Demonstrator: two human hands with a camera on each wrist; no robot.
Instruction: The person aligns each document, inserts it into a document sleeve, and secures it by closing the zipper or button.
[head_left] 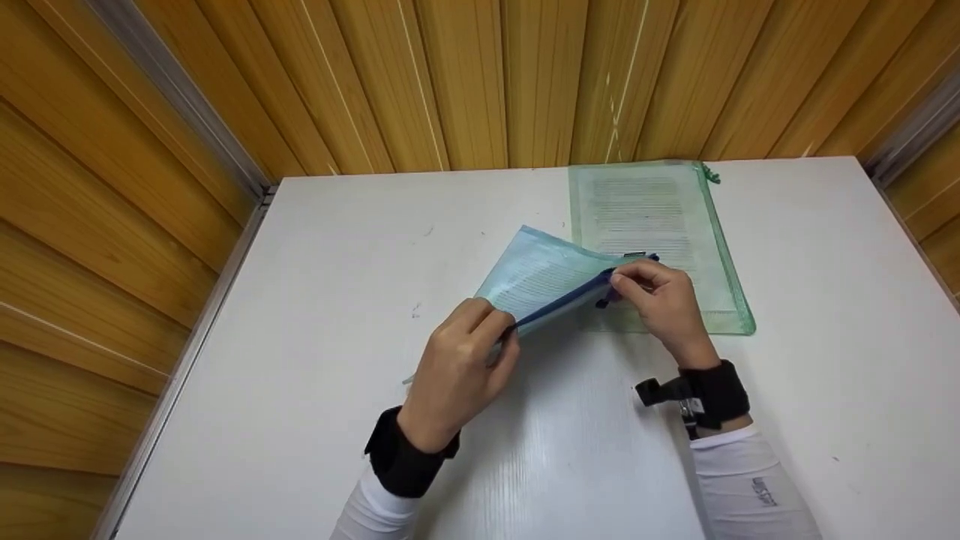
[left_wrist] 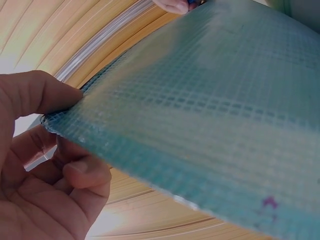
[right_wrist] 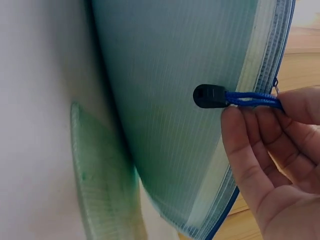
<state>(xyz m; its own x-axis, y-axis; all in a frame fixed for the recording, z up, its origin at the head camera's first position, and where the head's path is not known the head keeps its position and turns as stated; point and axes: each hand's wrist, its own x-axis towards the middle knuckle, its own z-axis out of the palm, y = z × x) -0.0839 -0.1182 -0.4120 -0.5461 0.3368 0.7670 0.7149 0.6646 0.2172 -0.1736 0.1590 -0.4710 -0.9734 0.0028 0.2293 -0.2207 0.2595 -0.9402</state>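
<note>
A light-blue mesh zip pouch (head_left: 540, 270) with a dark blue zip edge is held tilted above the table. My left hand (head_left: 461, 367) pinches one end of its zip edge; in the left wrist view the thumb (left_wrist: 55, 95) lies on the pouch's corner. At the zip's other end is my right hand (head_left: 664, 304). In the right wrist view its thumb and fingers pinch the blue cord (right_wrist: 255, 99) of the zip pull, whose black tab (right_wrist: 210, 96) hangs against the pouch. Lined content shows faintly through the mesh.
A green mesh zip pouch (head_left: 720, 262) lies flat at the table's back right, partly behind the blue pouch and right hand. Lined content shows inside it. The white table (head_left: 300, 337) meets wood-patterned walls (head_left: 465, 82) at the back and left.
</note>
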